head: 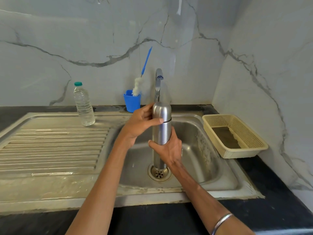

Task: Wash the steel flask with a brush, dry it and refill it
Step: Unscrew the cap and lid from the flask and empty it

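Observation:
A tall steel flask [161, 131] stands upright over the sink basin [194, 133], its base near the drain [159, 173]. My right hand [166, 150] grips the flask's body low down. My left hand [142, 122] wraps round its domed steel cap [161, 111], thumb across the seam. The cap is on. A bottle brush [138, 86] with white bristles and a blue handle stands in a blue cup [132, 101] behind the sink. A clear plastic water bottle [83, 106] with a green cap stands on the drainboard at the left.
The tap [158, 82] rises right behind the flask; no water runs. A ribbed steel drainboard [50, 146] lies to the left. A cream plastic basket [235, 135] sits on the dark counter [271, 180] at the right. Marble walls close the back and right.

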